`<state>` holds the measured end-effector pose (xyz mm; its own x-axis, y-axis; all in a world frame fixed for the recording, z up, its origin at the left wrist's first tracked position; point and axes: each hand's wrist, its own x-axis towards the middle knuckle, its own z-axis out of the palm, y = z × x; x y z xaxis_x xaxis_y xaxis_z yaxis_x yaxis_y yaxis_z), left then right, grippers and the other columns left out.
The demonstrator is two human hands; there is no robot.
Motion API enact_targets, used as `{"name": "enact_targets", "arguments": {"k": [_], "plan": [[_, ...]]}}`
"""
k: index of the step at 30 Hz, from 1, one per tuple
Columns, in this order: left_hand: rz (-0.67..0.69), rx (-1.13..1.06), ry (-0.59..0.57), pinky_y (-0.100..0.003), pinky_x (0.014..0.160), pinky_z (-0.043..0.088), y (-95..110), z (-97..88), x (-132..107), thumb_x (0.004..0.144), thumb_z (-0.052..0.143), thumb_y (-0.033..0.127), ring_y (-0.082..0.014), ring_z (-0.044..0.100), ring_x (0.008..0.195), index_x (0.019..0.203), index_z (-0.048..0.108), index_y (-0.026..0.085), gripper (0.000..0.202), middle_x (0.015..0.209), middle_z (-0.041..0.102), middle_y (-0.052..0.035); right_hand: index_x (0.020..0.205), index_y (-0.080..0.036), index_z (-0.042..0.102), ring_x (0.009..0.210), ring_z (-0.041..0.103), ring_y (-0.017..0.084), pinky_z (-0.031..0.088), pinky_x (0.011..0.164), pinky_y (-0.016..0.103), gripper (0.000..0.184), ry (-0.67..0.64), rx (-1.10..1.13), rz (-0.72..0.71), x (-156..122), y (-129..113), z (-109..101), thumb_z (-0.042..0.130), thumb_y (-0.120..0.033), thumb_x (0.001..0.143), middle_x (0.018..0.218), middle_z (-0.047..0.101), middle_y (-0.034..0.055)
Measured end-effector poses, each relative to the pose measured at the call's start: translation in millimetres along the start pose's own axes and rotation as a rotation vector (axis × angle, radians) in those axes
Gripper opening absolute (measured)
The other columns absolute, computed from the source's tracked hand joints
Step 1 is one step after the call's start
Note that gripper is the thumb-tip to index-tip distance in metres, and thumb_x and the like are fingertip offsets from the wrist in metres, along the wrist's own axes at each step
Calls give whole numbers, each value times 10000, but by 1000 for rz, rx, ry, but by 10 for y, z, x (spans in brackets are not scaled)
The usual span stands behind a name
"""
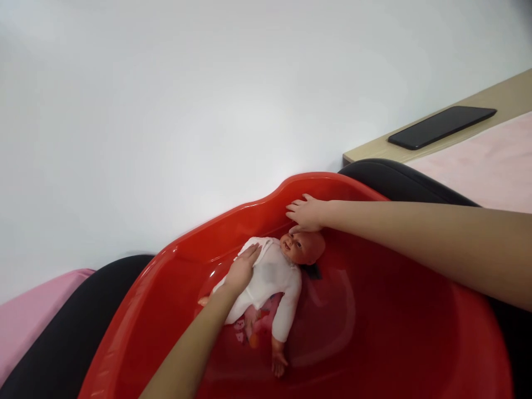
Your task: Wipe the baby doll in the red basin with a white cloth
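The **left hand** (pixel 245 269) lies open and flat on the chest of a **baby doll** (pixel 270 282), fingers extended, not grasping. The **right hand** (pixel 306 214), relaxed with fingers lightly curved, rests at the top of the doll's **vinyl head** (pixel 305 247), with no clenched grip.

The doll lies on its back between the two hands, its head toward the right hand. It wears a soft **white garment** (pixel 276 282), with a small **printed pattern** (pixel 245 327) visible near its legs. One bare **doll hand** (pixel 278 363) lies palm-up on the tub floor.

Beneath it is a smooth, glossy **red plastic baby tub** (pixel 216 233), with a rounded, curving rim and a wide, shallow basin. A **black padded edge** (pixel 399 177) runs beside the tub, with **pink fabric** (pixel 477 166) beyond it.

Farthest away, a **black smartphone** (pixel 440 127) lies face-up on a **beige ledge** (pixel 494 100), next to a broad **white surface** (pixel 208 100).
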<state>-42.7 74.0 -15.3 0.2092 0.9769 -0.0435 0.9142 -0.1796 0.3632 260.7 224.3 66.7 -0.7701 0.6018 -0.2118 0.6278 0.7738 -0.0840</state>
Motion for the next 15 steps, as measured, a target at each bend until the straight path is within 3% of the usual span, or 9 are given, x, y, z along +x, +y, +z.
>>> {"name": "enact_targets", "arguments": {"k": [4,10,13,15], "plan": [[-14,170,-71,-419,1288,313,-417,-179,-360,951,441,133,-236,418,1534,1547,513,271,616,1670,410,-38,1398,-247,666,1470,416,426,197,1237,730,629,23,59,8,31,16,35,571,-647,922,1560,520,149],[-149,330,-240,-428,1262,335,-1020,-419,-919,867,492,102,-270,429,1526,1529,533,237,677,1655,426,-74,1339,-231,695,1448,453,403,257,1235,675,571,30,31,21,30,62,34,567,-615,936,1541,549,134],[-302,354,-309,-477,1216,400,-1200,-527,-1132,854,519,117,-318,446,1511,1561,485,233,717,1682,373,-89,1305,-253,694,1407,508,361,335,1203,620,411,70,47,-8,26,98,33,594,-423,944,1503,594,101],[-406,320,-244,-511,1175,446,-1217,-556,-1173,869,511,125,-351,484,1479,1586,445,233,728,1701,329,-105,1277,-268,700,1364,546,346,367,1181,583,374,98,71,-28,34,104,50,617,-376,928,1470,621,102]]}}
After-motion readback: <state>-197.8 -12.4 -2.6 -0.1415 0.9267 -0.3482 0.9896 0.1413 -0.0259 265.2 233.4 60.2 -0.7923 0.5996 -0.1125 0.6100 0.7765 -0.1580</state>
